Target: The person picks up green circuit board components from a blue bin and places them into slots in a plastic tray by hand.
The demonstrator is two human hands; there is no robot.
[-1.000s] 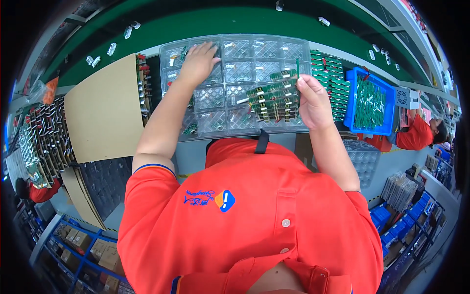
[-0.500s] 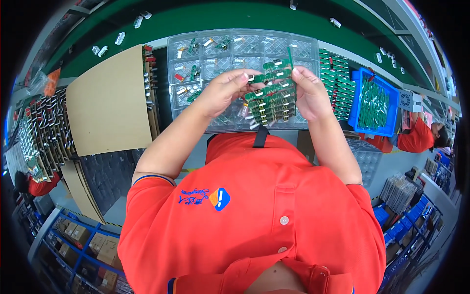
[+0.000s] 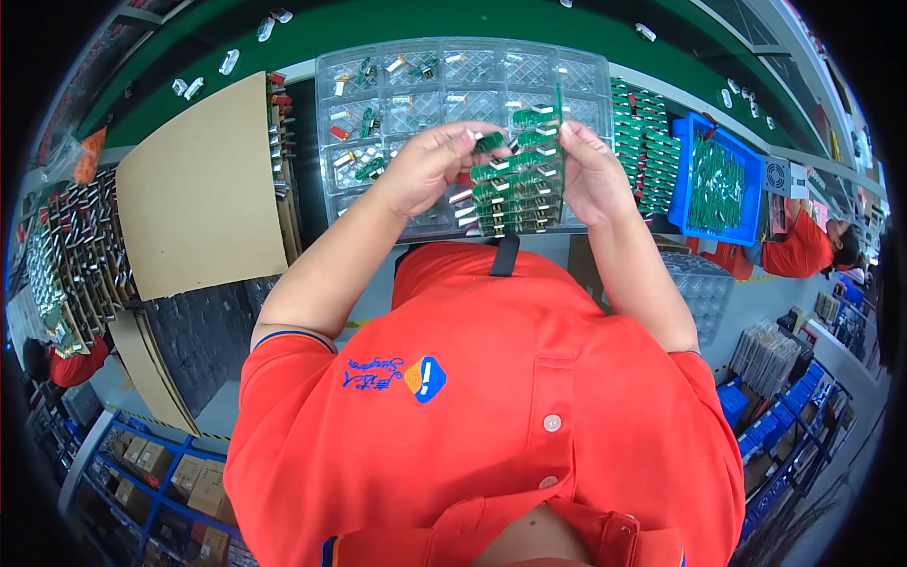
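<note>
My right hand (image 3: 595, 175) pinches the right edge of a panel of green circuit boards (image 3: 515, 194), which carries rows of small metal and white parts. Between the thumb and fingers of my left hand (image 3: 436, 165) is a small green circuit board (image 3: 489, 143), tilted beside the panel's upper left side. It looks apart from the panel, though my fingers partly hide that spot. Under both hands lies a clear plastic tray (image 3: 413, 111) with many compartments, several holding small green boards with metal, white or red parts.
Left of the tray, a brown cardboard sheet (image 3: 203, 189) covers stacked boards. To the right stand rows of green board panels (image 3: 647, 151) and a blue bin (image 3: 682, 180) of green strips. Small white parts (image 3: 230, 62) lie on the green belt (image 3: 378, 21) behind. Co-workers sit at both sides.
My left hand has tilted the small board away from the panel's upper left. The panel has turned slightly in my right hand. The whole view has shifted a little.
</note>
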